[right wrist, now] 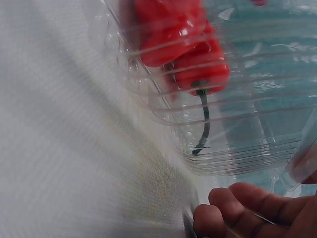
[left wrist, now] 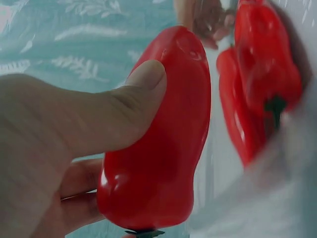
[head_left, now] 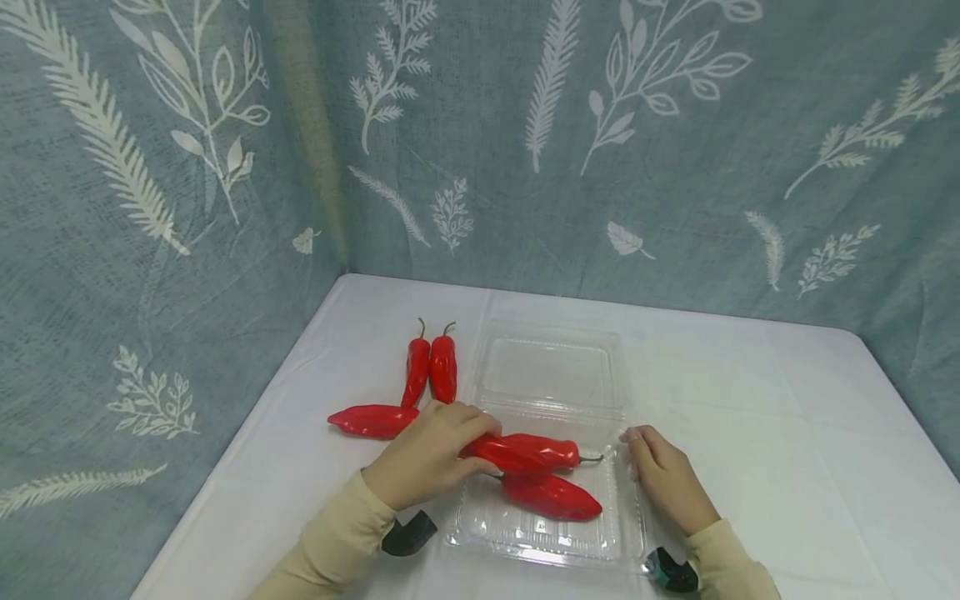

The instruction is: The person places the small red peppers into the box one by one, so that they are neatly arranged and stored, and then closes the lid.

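Observation:
My left hand [head_left: 438, 450] grips a red pepper [left wrist: 158, 148] over the left part of a clear plastic clamshell container [head_left: 480, 537], thumb across its side. In the head view the hand covers much of that pepper. Two more red peppers lie side by side in the container's base. One, a pepper with its stem to the right [head_left: 543, 452], is farther back; the other, a pepper with its tip to the right [head_left: 558, 498], lies nearer me. At the container's right rim, my right hand [head_left: 667, 479] pinches the plastic between thumb and curled fingers.
The container's lid [head_left: 551, 367] lies opened toward the back. Left of it, two red peppers stand stem-away, one pepper [head_left: 417, 371] beside another pepper [head_left: 444, 371]. A third red pepper [head_left: 371, 421] lies sideways on the white-covered table [head_left: 765, 400]. A patterned curtain [head_left: 510, 217] hangs behind.

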Motion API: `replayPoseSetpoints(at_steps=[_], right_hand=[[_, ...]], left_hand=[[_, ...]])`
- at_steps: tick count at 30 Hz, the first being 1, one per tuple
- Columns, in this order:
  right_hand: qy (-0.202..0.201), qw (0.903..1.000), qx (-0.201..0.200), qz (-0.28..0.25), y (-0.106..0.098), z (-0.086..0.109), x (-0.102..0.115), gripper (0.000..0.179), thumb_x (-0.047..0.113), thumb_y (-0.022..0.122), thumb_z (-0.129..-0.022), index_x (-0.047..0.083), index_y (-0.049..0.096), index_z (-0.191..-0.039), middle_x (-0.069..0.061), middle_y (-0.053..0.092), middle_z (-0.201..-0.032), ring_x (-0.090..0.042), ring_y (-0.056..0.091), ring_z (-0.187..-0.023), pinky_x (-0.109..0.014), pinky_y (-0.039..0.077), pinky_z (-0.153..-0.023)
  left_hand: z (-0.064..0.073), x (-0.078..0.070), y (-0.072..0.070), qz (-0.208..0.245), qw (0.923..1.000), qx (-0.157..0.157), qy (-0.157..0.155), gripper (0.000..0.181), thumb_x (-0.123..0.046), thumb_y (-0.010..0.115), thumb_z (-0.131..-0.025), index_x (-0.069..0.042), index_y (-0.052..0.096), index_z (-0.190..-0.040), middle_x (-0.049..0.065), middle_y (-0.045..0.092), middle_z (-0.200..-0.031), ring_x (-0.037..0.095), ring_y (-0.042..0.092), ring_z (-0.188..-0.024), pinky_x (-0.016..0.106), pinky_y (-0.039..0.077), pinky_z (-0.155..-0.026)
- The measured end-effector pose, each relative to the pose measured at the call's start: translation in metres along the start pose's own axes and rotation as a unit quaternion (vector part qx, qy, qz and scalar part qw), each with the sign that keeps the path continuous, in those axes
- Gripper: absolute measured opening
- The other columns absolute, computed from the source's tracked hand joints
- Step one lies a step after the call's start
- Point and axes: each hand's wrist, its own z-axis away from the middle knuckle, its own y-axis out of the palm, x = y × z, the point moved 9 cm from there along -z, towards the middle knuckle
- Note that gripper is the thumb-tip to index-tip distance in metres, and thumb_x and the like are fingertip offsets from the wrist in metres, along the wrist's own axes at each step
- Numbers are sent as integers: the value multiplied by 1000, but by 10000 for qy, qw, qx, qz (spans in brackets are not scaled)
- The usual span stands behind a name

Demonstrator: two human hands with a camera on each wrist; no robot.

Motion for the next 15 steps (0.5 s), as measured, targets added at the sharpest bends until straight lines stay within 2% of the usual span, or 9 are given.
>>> replayPoseSetpoints(at_steps=[7, 15], right_hand=[[55, 9999, 38, 77, 1, 0, 1, 34, 34, 38, -103, 8, 59, -109, 1, 51, -65, -11, 49, -64, -26, 41, -63], [-20, 10000, 20, 91, 1, 0, 2, 33, 30, 38, -104, 7, 59, -112, 1, 52, -64, -10, 49, -64, -26, 41, -64]], left_hand=[[-6, -22, 19, -54, 9990, 348, 258, 39, -39, 77, -79, -21, 65, -111, -6, 67, -105, 9, 60, -97, 28, 44, -81], [-8, -40, 36, -12, 9965, 559, 617, 37, -38, 75, -81, -19, 63, -111, -6, 68, -106, 8, 60, -99, 26, 43, -82]])
